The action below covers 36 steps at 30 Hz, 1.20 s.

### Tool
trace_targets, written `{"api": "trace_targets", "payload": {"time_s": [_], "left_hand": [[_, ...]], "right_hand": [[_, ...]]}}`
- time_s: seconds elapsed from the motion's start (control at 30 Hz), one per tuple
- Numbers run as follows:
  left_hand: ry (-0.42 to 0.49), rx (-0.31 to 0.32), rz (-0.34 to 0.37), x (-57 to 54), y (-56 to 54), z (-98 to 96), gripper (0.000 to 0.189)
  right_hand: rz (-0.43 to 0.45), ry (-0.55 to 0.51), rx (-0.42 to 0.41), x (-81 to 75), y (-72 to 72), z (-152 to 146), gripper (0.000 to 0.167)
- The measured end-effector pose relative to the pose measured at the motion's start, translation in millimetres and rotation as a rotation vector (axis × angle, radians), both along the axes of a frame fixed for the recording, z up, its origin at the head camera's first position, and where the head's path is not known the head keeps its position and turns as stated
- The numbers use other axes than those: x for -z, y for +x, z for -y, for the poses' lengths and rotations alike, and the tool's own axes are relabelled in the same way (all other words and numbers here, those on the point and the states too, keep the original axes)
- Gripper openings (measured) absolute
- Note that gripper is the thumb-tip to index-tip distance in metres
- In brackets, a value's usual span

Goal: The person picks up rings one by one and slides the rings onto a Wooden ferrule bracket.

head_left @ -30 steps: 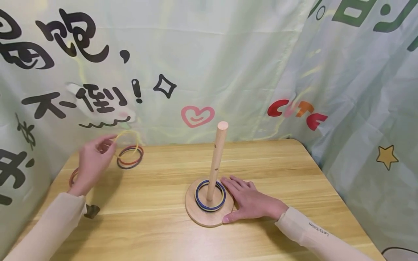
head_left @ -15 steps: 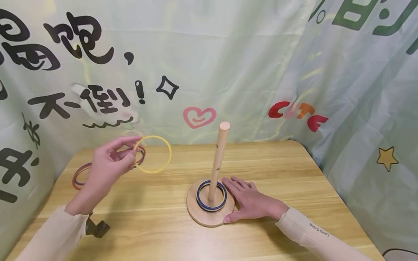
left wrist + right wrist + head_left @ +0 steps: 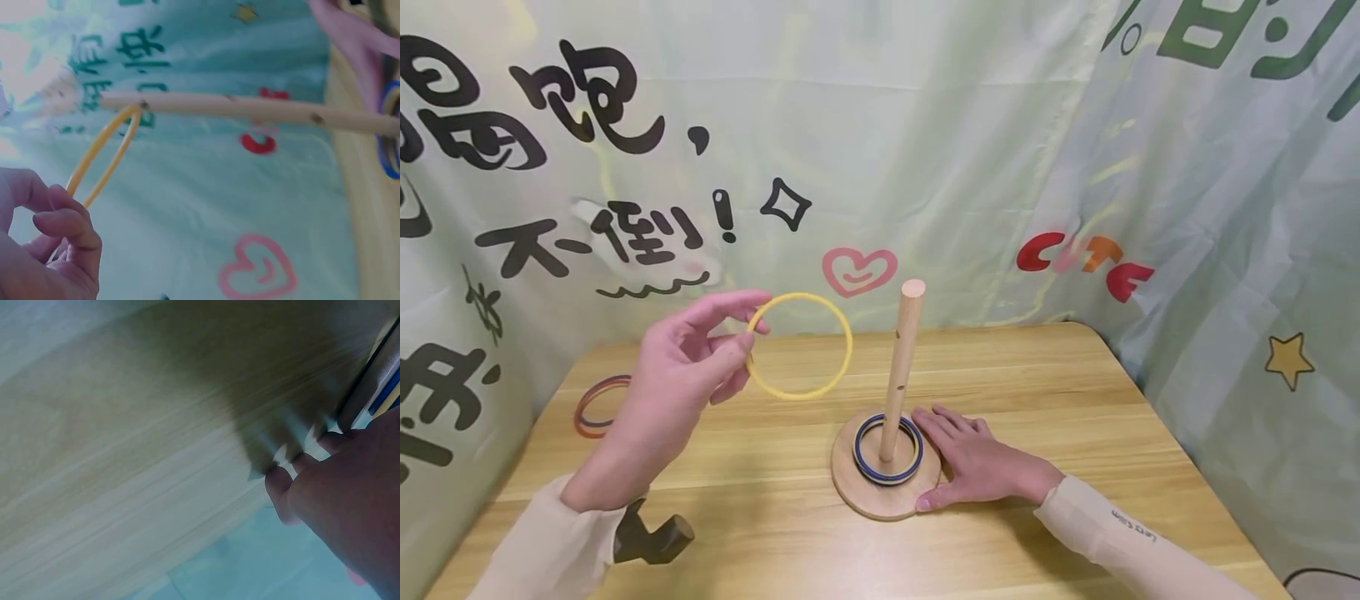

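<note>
Pale green fabric [image 3: 925,125], printed with lettering, a pink heart and a yellow star, hung behind a light wood-grain table [image 3: 1037,375]. Left of the centre of the head view, the left hand [image 3: 681,367] had a narrow grip, thumb and fingers pinching the left side of a thin, round yellow ring [image 3: 849,337]. That ring was held up above the table, just left of an upright round wooden pole [image 3: 904,358] and apart from it in the head view. Low in the centre, several thin blue and yellow rings [image 3: 886,480] lay around the pole's foot on a flat, round wooden base [image 3: 861,494]. At the base's right edge, the right hand [image 3: 981,458] had a wide grip, thumb and fingers spread along the rim. Toward the far left, red and dark blue rings [image 3: 580,417] lay on the table, partly hidden behind the left arm. A dark wrist device [image 3: 655,537] showed beneath the left sleeve [image 3: 550,533] at lower left.
</note>
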<state>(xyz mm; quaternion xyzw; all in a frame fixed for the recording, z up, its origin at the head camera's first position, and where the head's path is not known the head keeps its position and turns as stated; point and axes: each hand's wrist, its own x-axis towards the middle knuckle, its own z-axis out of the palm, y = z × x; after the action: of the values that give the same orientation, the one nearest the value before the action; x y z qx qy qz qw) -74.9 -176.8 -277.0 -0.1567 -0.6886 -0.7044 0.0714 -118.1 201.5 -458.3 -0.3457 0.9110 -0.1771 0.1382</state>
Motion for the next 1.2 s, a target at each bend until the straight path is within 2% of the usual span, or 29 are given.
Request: {"api": "trace_targets", "payload": {"time_s": [0.17,0.37,0.5,0.63,0.8,1.2], "left_hand": [[0.101,0.025,-0.092,-19.3,5.4,-17.1,0.039],[0.153,0.038,-0.105,-38.0,6.4,-33.1,0.039],[0.169,0.061,-0.114,-45.7,3.4,-46.0,0.042],[0.169,0.076,-0.114,-48.8,-2.4,-61.1,0.046],[0.177,0.096,-0.099,-43.0,-11.3,-76.4,0.046],[0.177,0.088,0.047,-1.9,-21.9,-93.7,0.044]], "right_hand": [[-0.001,-0.002,0.002,-0.9,0.5,-1,0.125],[0.000,0.001,0.003,-0.3,-0.6,-2,0.125],[-0.002,0.002,0.006,0.5,-0.9,-2,0.125],[0.005,-0.002,0.009,1.3,-1.0,-2,0.125],[0.002,-0.001,0.009,2.5,-1.6,-1,0.125],[0.005,0.008,0.009,1.6,-0.1,-2,0.126]]}}
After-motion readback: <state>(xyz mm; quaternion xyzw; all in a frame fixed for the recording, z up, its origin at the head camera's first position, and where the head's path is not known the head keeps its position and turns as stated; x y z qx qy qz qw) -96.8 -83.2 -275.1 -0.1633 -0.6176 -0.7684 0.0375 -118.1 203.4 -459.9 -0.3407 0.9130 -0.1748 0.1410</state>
